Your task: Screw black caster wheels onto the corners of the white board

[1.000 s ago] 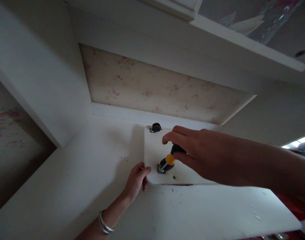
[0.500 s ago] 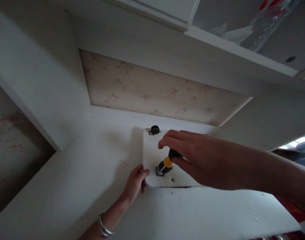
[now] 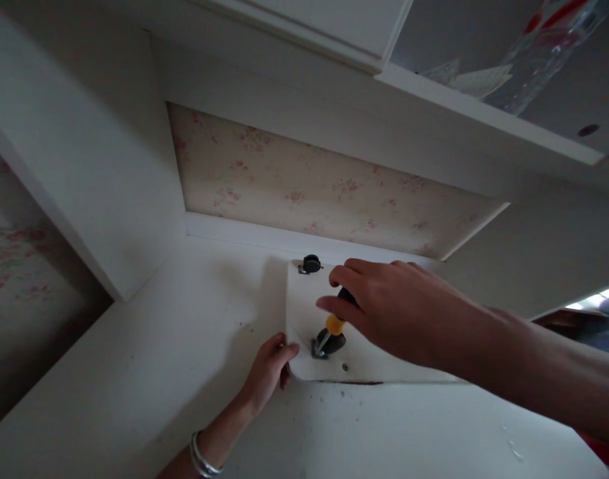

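Observation:
A white board [image 3: 307, 309] with rounded corners lies on the white desktop. My left hand [image 3: 267, 368] grips its left edge near the front corner, thumb on top and fingers curled underneath. In my right hand [image 3: 379, 299] is a screwdriver [image 3: 335, 324] with a black and yellow handle, held tilted. Its metal tip meets the mounting plate of the nearer black caster [image 3: 334, 343]. Another black caster [image 3: 311, 264] stands at the board's far left corner. Beside the nearer caster, a small round fitting [image 3: 345, 366] sits in the board's surface.
A white side panel [image 3: 99, 159] rises at the left. Behind the desktop is floral wallpaper [image 3: 294, 179] framed by white panels. Overhead at the right, a shelf holds a clear plastic bottle [image 3: 544, 63] and paper [image 3: 478, 80].
My right hand has turned around the screwdriver handle, with the thumb now extended across it. The left hand keeps its grip on the board. The view has shifted slightly.

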Demonstrator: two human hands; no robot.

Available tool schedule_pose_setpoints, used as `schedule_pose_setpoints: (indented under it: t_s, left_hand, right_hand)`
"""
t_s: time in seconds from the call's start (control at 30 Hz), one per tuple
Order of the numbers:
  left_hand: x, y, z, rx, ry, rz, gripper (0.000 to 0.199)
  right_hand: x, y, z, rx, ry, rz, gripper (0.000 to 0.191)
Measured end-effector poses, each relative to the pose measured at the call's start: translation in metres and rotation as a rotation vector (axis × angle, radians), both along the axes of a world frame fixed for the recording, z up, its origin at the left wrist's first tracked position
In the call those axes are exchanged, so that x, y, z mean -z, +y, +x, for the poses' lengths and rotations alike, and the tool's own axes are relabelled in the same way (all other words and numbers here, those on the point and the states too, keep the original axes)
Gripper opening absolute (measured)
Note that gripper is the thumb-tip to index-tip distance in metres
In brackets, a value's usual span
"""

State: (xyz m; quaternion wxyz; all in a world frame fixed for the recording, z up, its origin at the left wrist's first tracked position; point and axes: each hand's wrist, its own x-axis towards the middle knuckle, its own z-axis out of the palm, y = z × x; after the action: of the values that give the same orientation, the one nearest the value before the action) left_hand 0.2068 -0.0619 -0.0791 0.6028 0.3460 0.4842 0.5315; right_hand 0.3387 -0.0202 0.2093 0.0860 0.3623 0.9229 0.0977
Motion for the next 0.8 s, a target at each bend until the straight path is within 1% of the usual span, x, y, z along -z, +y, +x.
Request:
schedule_pose_setpoints:
  t_s: [0.03, 0.1, 0.17, 0.2, 0.27, 0.33, 0.37, 0.43, 0.5, 0.53, 0.6, 0.67, 0.7, 0.77, 0.8]
  left_hand:
    - [-0.001, 0.000, 0.000, 0.004, 0.001, 0.000, 0.031]
    - [-0.002, 0.000, -0.001, 0.007, 0.001, 0.001, 0.031]
    - [-0.002, 0.001, -0.001, 0.004, 0.003, 0.002, 0.031]
    - [-0.002, 0.001, -0.001, 0.002, 0.005, 0.004, 0.031]
    - [-0.001, 0.001, -0.001, 0.002, 0.009, 0.006, 0.031]
    - [0.000, 0.001, -0.001, 0.005, 0.011, 0.009, 0.031]
    - [0.001, 0.001, -0.001, 0.007, 0.013, 0.010, 0.031]
    - [0.001, 0.001, -0.001, 0.007, 0.014, 0.011, 0.031]
    - [0.000, 0.001, -0.001, 0.006, 0.015, 0.012, 0.031]
    - [0.000, 0.001, -0.001, 0.005, 0.015, 0.014, 0.032]
    - [0.000, 0.001, -0.002, 0.005, 0.014, 0.019, 0.032]
    - [0.000, 0.000, -0.002, 0.005, 0.016, 0.025, 0.031]
    - [0.000, 0.000, -0.002, 0.005, 0.019, 0.028, 0.031]
    - [0.001, 0.000, -0.003, 0.004, 0.026, 0.035, 0.031]
    - [0.001, 0.000, -0.003, 0.005, 0.031, 0.039, 0.032]
  right_hand:
    - [0.001, 0.001, 0.000, -0.007, 0.000, 0.000, 0.031]
    - [0.000, 0.001, 0.001, -0.054, 0.013, -0.104, 0.023]
    - [-0.001, -0.001, 0.003, -0.080, 0.036, -0.189, 0.031]
    - [-0.001, -0.002, 0.004, -0.071, 0.040, -0.173, 0.030]
    - [0.001, -0.004, 0.004, -0.025, 0.029, -0.051, 0.023]
    - [0.004, -0.006, 0.003, 0.000, 0.011, 0.052, 0.029]
    - [0.006, -0.006, 0.004, -0.010, 0.010, 0.057, 0.027]
    - [0.007, -0.008, 0.005, -0.058, 0.033, -0.010, 0.019]
    - [0.006, -0.011, 0.006, -0.083, 0.070, -0.061, 0.028]
    - [0.006, -0.012, 0.006, -0.066, 0.079, -0.045, 0.029]
    - [0.006, -0.012, 0.006, -0.005, 0.062, 0.041, 0.025]
    - [0.006, -0.011, 0.007, 0.031, 0.030, 0.092, 0.029]
    - [0.005, -0.011, 0.007, 0.024, 0.023, 0.078, 0.027]
    - [0.004, -0.010, 0.009, -0.016, 0.046, 0.000, 0.022]
    - [0.003, -0.009, 0.010, -0.024, 0.065, -0.033, 0.024]
